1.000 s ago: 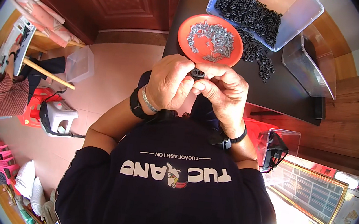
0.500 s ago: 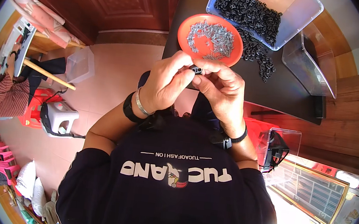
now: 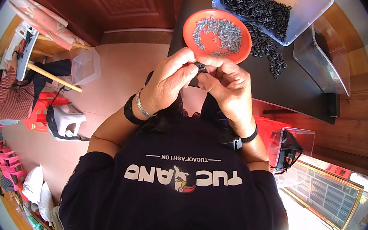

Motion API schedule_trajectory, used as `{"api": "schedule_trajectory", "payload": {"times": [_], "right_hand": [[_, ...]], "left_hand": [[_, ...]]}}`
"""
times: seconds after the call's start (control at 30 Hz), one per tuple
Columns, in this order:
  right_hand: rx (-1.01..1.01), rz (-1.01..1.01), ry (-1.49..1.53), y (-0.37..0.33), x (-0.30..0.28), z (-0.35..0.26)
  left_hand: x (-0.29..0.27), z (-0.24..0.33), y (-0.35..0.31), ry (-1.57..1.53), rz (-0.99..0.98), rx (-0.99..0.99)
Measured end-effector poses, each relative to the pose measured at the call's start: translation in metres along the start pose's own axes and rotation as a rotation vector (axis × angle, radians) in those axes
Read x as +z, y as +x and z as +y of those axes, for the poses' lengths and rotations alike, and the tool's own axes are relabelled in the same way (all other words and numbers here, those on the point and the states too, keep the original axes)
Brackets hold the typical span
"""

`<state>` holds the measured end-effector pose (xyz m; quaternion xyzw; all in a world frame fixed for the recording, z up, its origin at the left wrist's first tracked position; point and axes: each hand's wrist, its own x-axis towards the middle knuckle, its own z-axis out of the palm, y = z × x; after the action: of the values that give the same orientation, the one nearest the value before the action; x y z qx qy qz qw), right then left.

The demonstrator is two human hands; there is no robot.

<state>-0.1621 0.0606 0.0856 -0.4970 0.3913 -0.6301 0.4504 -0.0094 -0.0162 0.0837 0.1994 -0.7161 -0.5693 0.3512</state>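
Between my fingertips is a small black plastic piece [image 3: 201, 66] with holes in it. My left hand [image 3: 170, 78] pinches it from the left side, thumb and index finger closed. From the right, my right hand [image 3: 229, 87] is also closed on it, with the thumb at its near edge; whether a screw is in those fingers I cannot make out. Just beyond my hands stands an orange-red plate [image 3: 191, 44] with many small silver screws [image 3: 225, 32]. Loose black plastic pieces [image 3: 270, 52] lie on the dark table right of the plate.
A clear bin [image 3: 311, 16] of black pieces stands at the far right of the dark table [image 3: 300, 89]. Beside it leans an empty clear container [image 3: 328, 68]. At the left, a person in a striped top [image 3: 15, 100] sits near a white stool [image 3: 67, 122].
Both hands stay together at the black piece, with a small shift of the fingers and of the piece's tilt. The whole view has shifted slightly.
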Motion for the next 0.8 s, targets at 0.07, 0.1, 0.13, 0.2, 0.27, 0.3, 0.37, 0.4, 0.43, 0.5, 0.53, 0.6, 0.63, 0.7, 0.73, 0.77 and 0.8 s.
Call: {"api": "schedule_trajectory", "payload": {"times": [0.07,0.1,0.13,0.2,0.27,0.3,0.37,0.4,0.43,0.5,0.53,0.6,0.63,0.7,0.73,0.77,0.8], "right_hand": [[0.011,0.009,0.019,0.0,0.0,-0.001],[0.023,0.016,0.037,0.0,0.0,-0.001],[0.023,0.019,0.038,0.0,0.0,-0.001],[0.014,0.032,0.027,0.0,0.001,0.0],[0.03,0.042,0.044,0.0,0.0,0.0],[0.045,0.051,0.06,0.0,0.0,0.001],[0.064,0.042,0.116,0.001,-0.003,0.002],[0.08,0.034,0.17,0.001,-0.004,0.003],[0.081,0.036,0.172,0.001,-0.004,0.004],[0.076,0.048,0.215,0.001,-0.003,0.008],[0.076,0.05,0.219,0.001,-0.004,0.009],[0.057,0.028,0.281,0.002,-0.006,0.013],[0.057,0.03,0.283,0.002,-0.006,0.015],[0.065,0.033,0.267,0.003,-0.007,0.018],[0.065,0.035,0.269,0.003,-0.007,0.018],[0.074,0.059,0.259,0.003,-0.007,0.018],[0.082,0.082,0.248,0.003,-0.007,0.017]], "left_hand": [[0.001,0.001,0.001,-0.001,0.003,0.003],[0.002,0.002,0.001,-0.003,0.01,-0.003],[0.003,0.002,0.001,-0.005,0.016,-0.01],[0.002,0.001,0.001,-0.011,0.027,-0.017],[0.002,0.001,0.001,-0.017,0.04,-0.026],[0.002,0.0,0.001,-0.022,0.05,-0.024],[0.003,0.0,0.002,-0.026,0.058,-0.025],[0.004,0.001,0.002,-0.017,0.063,-0.018],[0.005,0.001,0.002,-0.008,0.067,-0.011],[0.006,0.001,0.003,-0.009,0.078,-0.023],[0.006,0.001,0.003,-0.012,0.09,-0.033],[0.007,-0.001,0.004,0.037,0.1,0.0],[0.008,-0.002,0.004,0.084,0.111,0.037],[0.01,-0.001,0.005,0.08,0.117,0.037],[0.01,-0.001,0.005,0.075,0.125,0.039],[0.01,-0.001,0.005,0.076,0.123,0.037],[0.009,-0.001,0.005,0.141,0.111,0.044]]}}
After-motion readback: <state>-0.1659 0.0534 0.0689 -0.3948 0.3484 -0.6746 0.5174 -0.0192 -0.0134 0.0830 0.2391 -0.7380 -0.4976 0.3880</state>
